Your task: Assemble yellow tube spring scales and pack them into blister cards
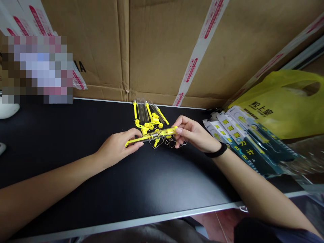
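Note:
A long clear tube with yellow ends is held level between both hands just above the black table. My left hand pinches its left yellow end. My right hand, with a black band at the wrist, pinches its right yellow end. Just behind lies a pile of like clear tubes, yellow caps and small yellow rings. Several bent wire hooks lie under the tube by my right hand.
A wall of taped cardboard boxes stands along the table's far edge. To the right lie fanned printed packaging cards and a yellow plastic bag. A white object sits at the far left.

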`<move>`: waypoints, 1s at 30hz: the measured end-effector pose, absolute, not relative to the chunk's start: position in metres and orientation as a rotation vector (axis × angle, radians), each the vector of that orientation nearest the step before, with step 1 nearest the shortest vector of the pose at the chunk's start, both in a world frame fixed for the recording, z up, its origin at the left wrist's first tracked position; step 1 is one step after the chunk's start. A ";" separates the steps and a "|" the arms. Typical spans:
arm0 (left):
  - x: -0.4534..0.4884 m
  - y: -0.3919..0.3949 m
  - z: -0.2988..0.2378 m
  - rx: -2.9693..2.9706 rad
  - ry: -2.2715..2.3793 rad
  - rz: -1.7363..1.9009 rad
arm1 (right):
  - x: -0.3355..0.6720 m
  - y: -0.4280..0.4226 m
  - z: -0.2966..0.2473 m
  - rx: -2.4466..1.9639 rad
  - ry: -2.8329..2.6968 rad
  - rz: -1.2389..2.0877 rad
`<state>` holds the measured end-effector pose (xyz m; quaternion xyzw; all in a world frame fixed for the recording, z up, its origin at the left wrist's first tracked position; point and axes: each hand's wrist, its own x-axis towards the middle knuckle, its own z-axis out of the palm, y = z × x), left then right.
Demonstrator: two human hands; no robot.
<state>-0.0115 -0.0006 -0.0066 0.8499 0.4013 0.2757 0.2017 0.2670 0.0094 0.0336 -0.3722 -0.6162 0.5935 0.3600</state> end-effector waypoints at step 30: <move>-0.011 0.006 -0.005 1.852 1.165 1.021 | 0.279 0.030 0.007 -1.183 -2.395 -0.019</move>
